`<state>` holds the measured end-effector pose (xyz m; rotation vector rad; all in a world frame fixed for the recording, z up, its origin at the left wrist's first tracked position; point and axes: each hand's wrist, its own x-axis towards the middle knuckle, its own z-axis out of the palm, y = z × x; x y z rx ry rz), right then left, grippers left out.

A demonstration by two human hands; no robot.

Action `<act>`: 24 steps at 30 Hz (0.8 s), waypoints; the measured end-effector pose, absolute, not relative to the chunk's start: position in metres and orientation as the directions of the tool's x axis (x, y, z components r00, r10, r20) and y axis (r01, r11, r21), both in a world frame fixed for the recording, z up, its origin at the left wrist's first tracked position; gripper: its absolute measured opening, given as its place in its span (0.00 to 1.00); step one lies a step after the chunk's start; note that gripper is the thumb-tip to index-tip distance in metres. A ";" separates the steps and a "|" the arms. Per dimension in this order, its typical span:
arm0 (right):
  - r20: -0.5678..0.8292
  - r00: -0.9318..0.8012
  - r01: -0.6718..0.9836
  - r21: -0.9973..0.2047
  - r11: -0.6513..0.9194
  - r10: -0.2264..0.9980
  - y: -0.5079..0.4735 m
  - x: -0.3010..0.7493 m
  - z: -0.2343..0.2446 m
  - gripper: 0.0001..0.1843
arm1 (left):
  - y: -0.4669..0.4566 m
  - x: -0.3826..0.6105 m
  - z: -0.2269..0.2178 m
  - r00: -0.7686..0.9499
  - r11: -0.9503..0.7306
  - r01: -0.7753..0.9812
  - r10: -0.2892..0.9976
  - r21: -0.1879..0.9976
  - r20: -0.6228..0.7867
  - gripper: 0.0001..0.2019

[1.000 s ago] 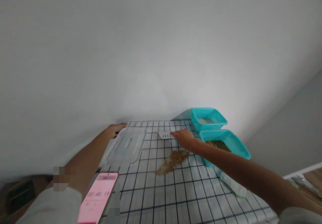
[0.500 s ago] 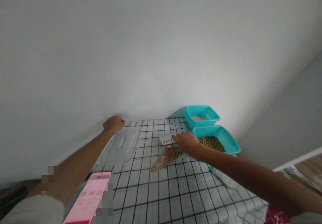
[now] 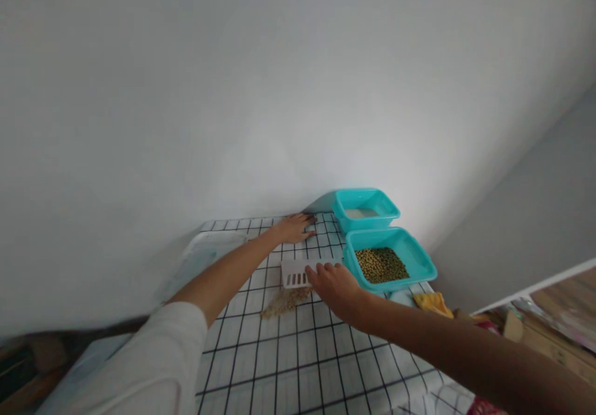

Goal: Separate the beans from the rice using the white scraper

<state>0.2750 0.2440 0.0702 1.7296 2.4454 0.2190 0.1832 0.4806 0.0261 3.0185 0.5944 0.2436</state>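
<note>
My right hand [image 3: 334,287] is wrapped round a white slotted scoop [image 3: 292,271], whose slotted end points left. Just below the scoop lies a loose heap of tan grains [image 3: 282,303] on the checked cloth. My left hand [image 3: 295,227] reaches across to the back of the table, palm down with its fingers spread and nothing in them. To the right stands a turquoise tray [image 3: 416,259] with greenish and yellowish beans [image 3: 379,264] in it. Behind it a second turquoise tray [image 3: 367,192] holds something pale.
A clear plastic lid [image 3: 195,259] lies at the left, partly behind my left arm. White cloth with a black grid [image 3: 279,365] covers the table, and a wall backs it. A yellow cloth-like item [image 3: 433,303] sits at the right edge, near cardboard boxes [image 3: 549,346].
My left hand has moved right from beside the lid and opened from a fist. My right hand has shifted slightly left and nearer with the scoop. The phone is no longer visible.
</note>
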 end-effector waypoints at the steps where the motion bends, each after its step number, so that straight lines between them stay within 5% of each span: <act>1: -0.030 -0.331 0.923 0.198 0.330 0.943 0.240 0.274 0.069 0.20 | 0.481 0.182 0.024 0.913 -0.926 0.368 0.377 0.084 0.154 0.28; 7: 0.001 -0.312 0.927 0.221 0.304 0.950 0.233 0.269 0.066 0.22 | 0.474 0.199 0.024 0.945 -0.960 0.268 0.277 0.078 0.172 0.23; 14: 0.010 -0.267 0.936 0.243 0.257 0.964 0.232 0.266 0.058 0.23 | 0.461 0.220 0.025 0.941 -0.964 0.249 0.264 0.093 0.211 0.32; 24: -0.022 -0.254 0.954 0.159 0.254 0.967 0.208 0.264 0.070 0.22 | 0.450 0.207 0.049 0.916 -0.918 0.382 0.391 0.107 0.089 0.17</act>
